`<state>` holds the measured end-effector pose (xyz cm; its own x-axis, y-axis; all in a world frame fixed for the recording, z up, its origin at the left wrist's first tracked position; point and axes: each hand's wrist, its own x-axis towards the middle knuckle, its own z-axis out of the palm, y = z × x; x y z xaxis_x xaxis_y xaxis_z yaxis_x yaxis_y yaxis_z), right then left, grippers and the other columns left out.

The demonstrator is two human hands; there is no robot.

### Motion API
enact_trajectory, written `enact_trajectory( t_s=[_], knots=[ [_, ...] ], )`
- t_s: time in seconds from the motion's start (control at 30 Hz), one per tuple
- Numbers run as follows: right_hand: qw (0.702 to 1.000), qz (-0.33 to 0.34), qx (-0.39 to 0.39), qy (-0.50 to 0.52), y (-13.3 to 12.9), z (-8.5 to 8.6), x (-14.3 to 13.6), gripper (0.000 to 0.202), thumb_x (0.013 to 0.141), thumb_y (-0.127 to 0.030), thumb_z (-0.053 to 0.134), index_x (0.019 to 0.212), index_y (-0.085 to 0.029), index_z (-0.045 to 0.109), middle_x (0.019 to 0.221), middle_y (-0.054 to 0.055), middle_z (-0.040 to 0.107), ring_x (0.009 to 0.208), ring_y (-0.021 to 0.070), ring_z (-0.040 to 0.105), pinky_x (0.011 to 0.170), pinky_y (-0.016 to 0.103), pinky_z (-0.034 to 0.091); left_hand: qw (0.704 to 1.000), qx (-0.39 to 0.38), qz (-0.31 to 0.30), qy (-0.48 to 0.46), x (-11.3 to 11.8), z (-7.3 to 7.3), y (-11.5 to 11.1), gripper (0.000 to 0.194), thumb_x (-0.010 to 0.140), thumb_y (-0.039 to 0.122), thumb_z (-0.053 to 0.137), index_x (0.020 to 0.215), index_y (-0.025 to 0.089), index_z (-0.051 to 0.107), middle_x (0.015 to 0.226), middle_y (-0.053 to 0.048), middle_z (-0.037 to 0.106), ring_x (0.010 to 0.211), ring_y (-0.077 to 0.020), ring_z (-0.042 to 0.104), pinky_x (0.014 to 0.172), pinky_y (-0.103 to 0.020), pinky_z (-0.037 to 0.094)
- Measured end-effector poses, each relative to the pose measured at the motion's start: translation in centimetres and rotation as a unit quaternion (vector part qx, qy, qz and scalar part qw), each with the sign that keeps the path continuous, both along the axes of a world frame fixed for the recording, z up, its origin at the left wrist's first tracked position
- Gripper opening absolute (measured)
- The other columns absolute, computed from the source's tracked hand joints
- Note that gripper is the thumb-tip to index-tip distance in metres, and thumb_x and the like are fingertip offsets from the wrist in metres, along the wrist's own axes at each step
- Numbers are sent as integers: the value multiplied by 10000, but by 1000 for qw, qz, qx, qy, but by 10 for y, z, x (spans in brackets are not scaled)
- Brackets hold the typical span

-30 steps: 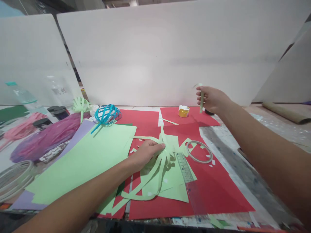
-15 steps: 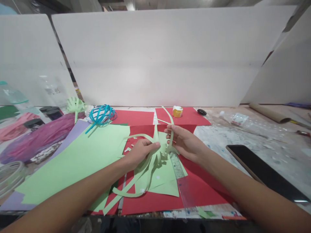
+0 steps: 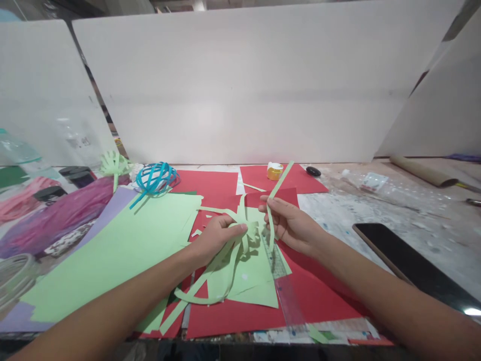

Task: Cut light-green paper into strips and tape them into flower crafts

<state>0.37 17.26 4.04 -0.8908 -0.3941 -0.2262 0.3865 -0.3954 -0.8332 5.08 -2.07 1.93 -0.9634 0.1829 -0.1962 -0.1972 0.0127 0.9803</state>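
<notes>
Head view: green strip cluster (image 3: 254, 231) being pinched by fingers of left hand (image 3: 216, 238) over cut green paper (image 3: 259, 291); several strips apparently gathered already (joins being hidden). Loose strip (image 3: 281, 179) being gripped by fingers of right hand (image 3: 295, 224) just beside cluster, seemingly not yet attached.

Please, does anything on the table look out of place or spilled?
The clear plastic bottle beyond the phone lies on its side, though no clear puddle shows. Small paper scraps beside the left hand look untidy.

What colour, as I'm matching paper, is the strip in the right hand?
The strip is pale green, clearest in the head view.
</notes>
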Motion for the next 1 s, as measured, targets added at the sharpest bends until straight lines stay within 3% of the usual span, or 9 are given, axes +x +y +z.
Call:
enact_trajectory(
  t_s=[0.13,0.23,0.33,0.4,0.53,0.67,0.8,1.0],
  knots=[
    [998,-17,-5,-68,-2,-2,-1,153,903,-283,585,1035,-243,652,783,-12,662,515,83,577,459,203,512,998,62,-32,11,-1,-2,0,340,730,389,736,917,116,657,754,-71,697,646,-191,668,602,-285,500],
    [996,12,-40,-79,-3,-4,1,180,892,-243,597,1065,-211,635,812,17,664,622,100,634,549,204,552,992,112,-54,13,-1,-1,-1,345,749,338,727,1018,133,658,797,-75,711,685,-204,680,645,-312,528],
    [995,67,-58,-49,-5,-5,5,196,846,-135,619,1038,-170,633,926,67,682,838,137,674,731,228,569,991,114,-72,0,-1,0,-2,260,774,349,700,851,101,685,689,-81,690,585,-183,648,576,-290,516],
    [997,69,-42,-17,-5,-5,7,189,857,-130,598,1037,-172,636,972,81,691,909,160,676,812,269,559,992,105,-65,-10,-1,0,-2,269,775,360,695,732,96,670,606,-69,654,519,-160,610,534,-271,491],
    [999,42,-12,32,-5,1,7,281,966,-343,444,1047,-180,659,985,104,706,923,203,677,864,360,537,990,119,-76,-9,-2,-1,-2,269,773,338,695,867,87,692,701,-98,684,591,-183,636,602,-303,509],
    [997,47,5,67,-7,4,4,400,982,-457,348,1024,-213,663,1070,99,692,916,210,662,848,380,526,984,137,-112,13,1,2,-2,301,783,305,685,1016,115,681,863,-118,708,732,-212,667,702,-326,514],
    [996,37,15,75,-12,1,3,392,968,-514,339,1006,-250,626,1031,87,684,832,210,648,802,409,526,985,93,-143,21,4,7,-4,300,769,338,694,999,144,696,897,-106,704,825,-226,660,765,-330,502],
    [996,21,24,89,-17,0,1,374,967,-521,332,999,-273,609,1001,59,673,852,200,615,810,380,507,976,17,-212,43,5,10,-6,347,793,392,669,1020,132,700,868,-101,700,792,-209,644,723,-311,492]
  ],
)
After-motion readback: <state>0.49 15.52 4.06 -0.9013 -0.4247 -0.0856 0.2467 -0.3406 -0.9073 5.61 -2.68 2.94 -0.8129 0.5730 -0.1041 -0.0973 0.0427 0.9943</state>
